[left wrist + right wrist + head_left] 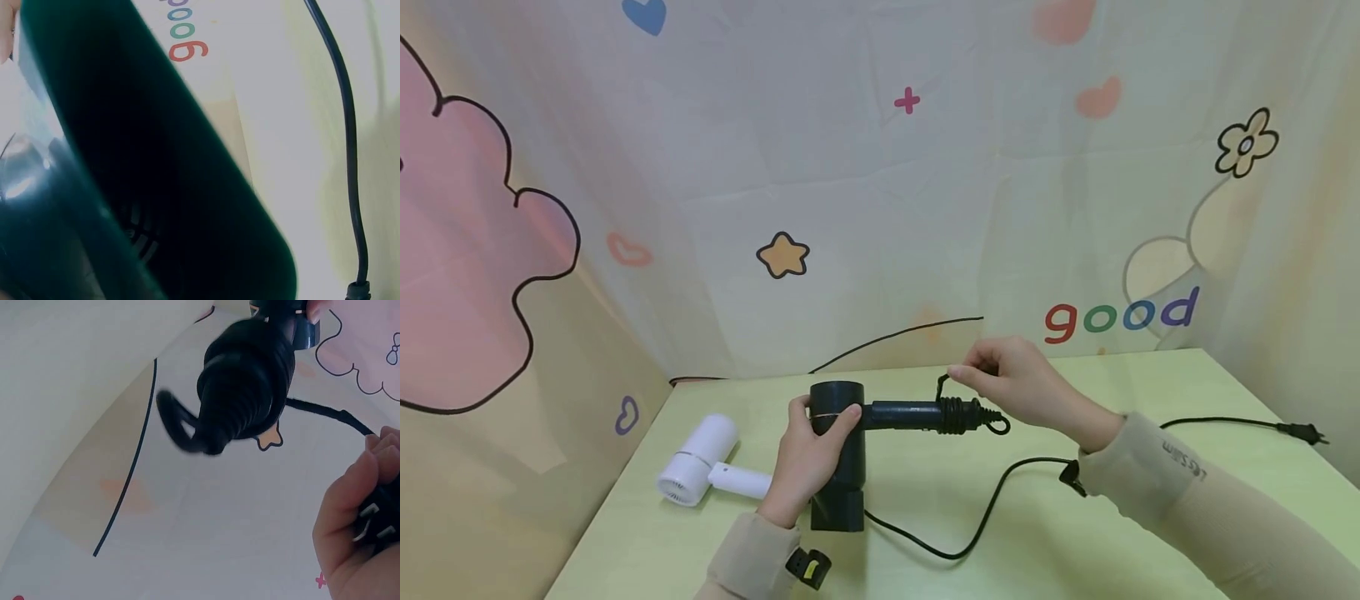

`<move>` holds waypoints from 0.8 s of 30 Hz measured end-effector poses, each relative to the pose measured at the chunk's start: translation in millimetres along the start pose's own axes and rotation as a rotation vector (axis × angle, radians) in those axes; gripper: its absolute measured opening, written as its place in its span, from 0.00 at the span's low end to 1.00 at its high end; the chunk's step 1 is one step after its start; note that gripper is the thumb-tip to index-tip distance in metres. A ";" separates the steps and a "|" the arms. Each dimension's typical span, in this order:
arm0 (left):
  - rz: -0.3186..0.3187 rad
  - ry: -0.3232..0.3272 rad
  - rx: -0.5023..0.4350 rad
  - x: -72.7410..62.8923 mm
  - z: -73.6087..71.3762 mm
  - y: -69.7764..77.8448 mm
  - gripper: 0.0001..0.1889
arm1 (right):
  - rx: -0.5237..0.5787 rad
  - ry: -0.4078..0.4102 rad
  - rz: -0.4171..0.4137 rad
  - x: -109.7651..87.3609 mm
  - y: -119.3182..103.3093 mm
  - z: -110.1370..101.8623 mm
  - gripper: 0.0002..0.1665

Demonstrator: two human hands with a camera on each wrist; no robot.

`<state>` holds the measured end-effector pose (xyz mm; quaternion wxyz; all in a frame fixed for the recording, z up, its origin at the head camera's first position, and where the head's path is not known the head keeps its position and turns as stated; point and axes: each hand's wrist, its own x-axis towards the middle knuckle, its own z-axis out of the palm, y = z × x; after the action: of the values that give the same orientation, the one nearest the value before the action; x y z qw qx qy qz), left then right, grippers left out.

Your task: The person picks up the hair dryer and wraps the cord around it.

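My left hand [808, 454] grips the barrel of a black hair dryer [837, 450], thumb across its front and fingers behind. The dryer's handle points right, with black cord [952, 415] wound in several coils near its end. A short loop [997, 425] hangs at the handle's tip. Up and right of the coils, my right hand [1011, 379] pinches the free stretch of that cord [331, 411]. A dark piece with pale metallic edges [378, 522] lies in its palm. The dryer's flat nozzle [162, 144] fills much of the left wrist view.
A white hair dryer [700, 458] lies at the left of the pale green table [970, 500], its handle end hidden behind my left hand. Another black cord [958, 554] curves across the table under my right forearm, and a plug [1303, 433] lies at the right edge. Printed curtains [865, 192] stand behind.
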<state>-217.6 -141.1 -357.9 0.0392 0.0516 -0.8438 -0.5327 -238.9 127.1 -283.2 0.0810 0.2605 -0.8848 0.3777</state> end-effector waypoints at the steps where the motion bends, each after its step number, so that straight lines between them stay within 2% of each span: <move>1: 0.004 0.007 -0.001 -0.3 0.2 0.6 0.45 | 0.008 0.000 -0.001 -1.5 -0.5 1.4 0.13; 9: 0.009 0.062 0.004 -0.4 2.0 3.5 0.43 | 0.082 -0.018 0.008 -13.9 -3.4 12.8 0.13; 13: 0.017 0.087 -0.004 0.8 2.7 2.4 0.43 | 0.132 -0.057 0.054 -20.7 -5.8 17.0 0.11; 20: 0.009 0.094 -0.034 3.7 3.4 -0.9 0.44 | 0.254 -0.113 0.112 -32.4 -7.2 26.0 0.07; 24: 0.004 0.096 -0.051 3.8 3.3 -0.5 0.45 | 0.339 -0.135 0.129 -38.0 -4.1 33.8 0.08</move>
<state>-221.8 -138.8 -359.8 0.0819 0.0744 -0.8273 -0.5507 -202.6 115.9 -317.2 -0.0477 0.2379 -0.8269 0.5074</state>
